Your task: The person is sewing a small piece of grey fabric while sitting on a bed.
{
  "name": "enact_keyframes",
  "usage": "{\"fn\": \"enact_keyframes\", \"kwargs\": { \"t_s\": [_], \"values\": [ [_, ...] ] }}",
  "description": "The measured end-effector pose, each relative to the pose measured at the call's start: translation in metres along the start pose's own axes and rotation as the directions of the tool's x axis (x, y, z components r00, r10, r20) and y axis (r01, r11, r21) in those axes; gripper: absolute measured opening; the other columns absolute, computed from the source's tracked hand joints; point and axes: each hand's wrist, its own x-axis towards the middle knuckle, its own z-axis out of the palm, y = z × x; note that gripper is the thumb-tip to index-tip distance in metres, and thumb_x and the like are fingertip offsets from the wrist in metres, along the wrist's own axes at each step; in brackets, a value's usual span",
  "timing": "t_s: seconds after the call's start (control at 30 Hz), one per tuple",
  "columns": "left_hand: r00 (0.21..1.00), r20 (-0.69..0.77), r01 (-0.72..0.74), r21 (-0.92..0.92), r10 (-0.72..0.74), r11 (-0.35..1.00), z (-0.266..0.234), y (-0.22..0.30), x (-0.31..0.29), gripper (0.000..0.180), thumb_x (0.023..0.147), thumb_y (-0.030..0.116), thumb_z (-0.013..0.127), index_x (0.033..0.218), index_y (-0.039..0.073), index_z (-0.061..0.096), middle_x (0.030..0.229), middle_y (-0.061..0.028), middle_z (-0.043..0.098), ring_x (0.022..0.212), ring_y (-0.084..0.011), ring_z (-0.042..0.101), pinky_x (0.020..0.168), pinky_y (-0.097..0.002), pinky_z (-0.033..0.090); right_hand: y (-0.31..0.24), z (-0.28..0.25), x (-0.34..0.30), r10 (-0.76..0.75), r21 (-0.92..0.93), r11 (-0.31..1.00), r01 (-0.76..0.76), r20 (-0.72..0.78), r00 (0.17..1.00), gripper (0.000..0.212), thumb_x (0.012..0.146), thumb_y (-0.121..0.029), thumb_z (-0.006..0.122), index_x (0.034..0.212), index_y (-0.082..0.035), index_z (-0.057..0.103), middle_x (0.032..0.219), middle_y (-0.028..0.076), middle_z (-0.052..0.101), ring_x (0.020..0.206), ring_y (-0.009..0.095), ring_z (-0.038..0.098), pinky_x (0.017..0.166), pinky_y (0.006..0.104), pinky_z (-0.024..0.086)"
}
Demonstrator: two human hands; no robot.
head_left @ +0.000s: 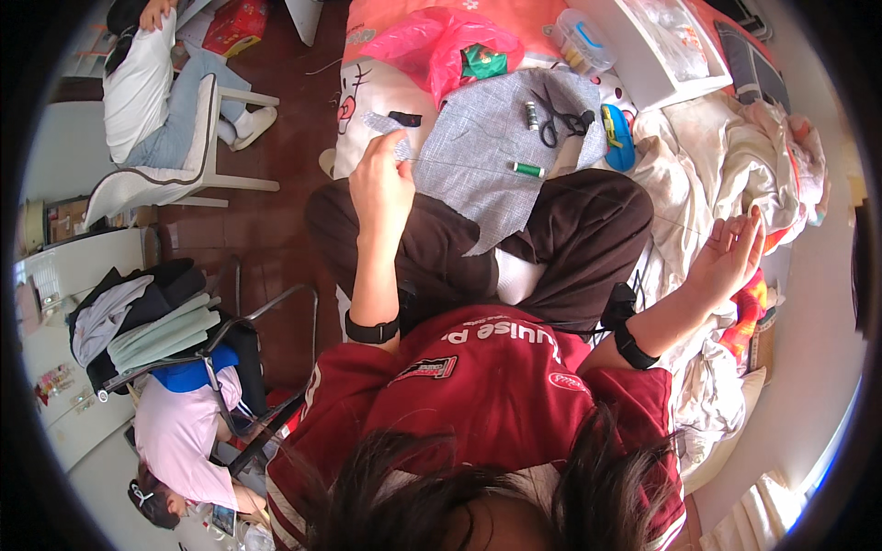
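My left hand (381, 184) is raised over my crossed legs, its fingers pinched on a small piece of grey fabric (378, 123). From it a fine dark thread stretches rightward across my lap toward my right hand (726, 259), held far out to the right with fingers curled together at the thread's end; a needle there is too small to make out. A larger grey cloth (478, 138) lies before me, bearing a green thread spool (528, 170), a paler spool (531, 116) and black-handled scissors (554, 124). A small black piece (405, 119) sits near my left fingertips.
Behind the cloth are a pink plastic bag (441, 46), a clear lidded box (583, 41) and a white tray (666, 55). A blue case (617, 138) lies right of the cloth, beside rumpled bedding (698, 165). Two people sit at left, near chairs (197, 165).
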Motion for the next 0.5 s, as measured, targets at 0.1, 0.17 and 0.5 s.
{"fn": "enact_keyframes", "kwargs": {
  "t_s": [0.1, 0.17, 0.5],
  "values": [
    [0.997, -0.051, 0.060, 0.208, -0.050, 0.976, 0.001, -0.009, 0.002, 0.031, 0.068, -0.001, 0.058, 0.098, 0.007, 0.057, 0.098, -0.0121, 0.058, 0.080, -0.0298, 0.060, 0.069, -0.0383, 0.047, 0.002, -0.006, 0.001, -0.058, -0.031, 0.998, 0.054, -0.138, 0.989, 0.018, 0.085, -0.009, 0.051, 0.099, 0.002, 0.053, 0.066, 0.000, 0.048, 0.052, 0.004, 0.036, 0.050, 0.0175, 0.032],
    [0.990, -0.050, 0.144, 0.284, -0.135, 0.948, 0.003, -0.012, 0.003, 0.029, 0.069, -0.001, 0.056, 0.097, 0.007, 0.057, 0.098, -0.0121, 0.058, 0.081, -0.0314, 0.059, 0.069, -0.0392, 0.047, 0.005, -0.016, 0.005, -0.083, -0.006, 0.997, 0.083, -0.123, 0.989, 0.018, 0.085, -0.009, 0.051, 0.099, 0.002, 0.052, 0.066, 0.000, 0.048, 0.053, 0.005, 0.037, 0.050, 0.0180, 0.033],
    [0.933, -0.181, 0.361, 0.497, -0.312, 0.790, 0.004, -0.029, 0.001, 0.013, 0.073, 0.005, 0.054, 0.085, 0.002, 0.056, 0.091, -0.0095, 0.058, 0.075, -0.0305, 0.061, 0.059, -0.0396, 0.050, 0.004, -0.012, 0.004, -0.273, -0.091, 0.961, 0.261, -0.463, 0.843, 0.018, 0.083, -0.006, 0.052, 0.099, 0.001, 0.050, 0.063, 0.002, 0.045, 0.054, 0.009, 0.039, 0.053, 0.0215, 0.033]
  ]
}}
